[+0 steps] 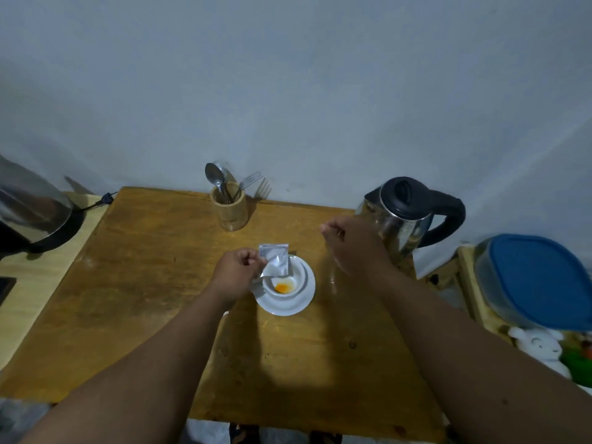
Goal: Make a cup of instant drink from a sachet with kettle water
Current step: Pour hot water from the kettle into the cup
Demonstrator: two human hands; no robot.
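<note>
A white cup [286,282] stands on a white saucer [301,304] in the middle of the wooden table [144,283]. Orange powder lies at the cup's bottom. My left hand [237,274] pinches a silver sachet [275,261], tilted over the cup's left rim. My right hand [352,241] hovers to the right of the cup, fingers curled in a loose fist, in front of the steel kettle [403,216] with a black lid and handle. I cannot tell whether anything small is pinched in it.
A bamboo holder [229,208] with spoons and a fork stands at the back by the wall. A dark pot with a glass lid [32,206] sits at the far left. A blue-lidded container [538,280] and a white toy [541,347] are at the right.
</note>
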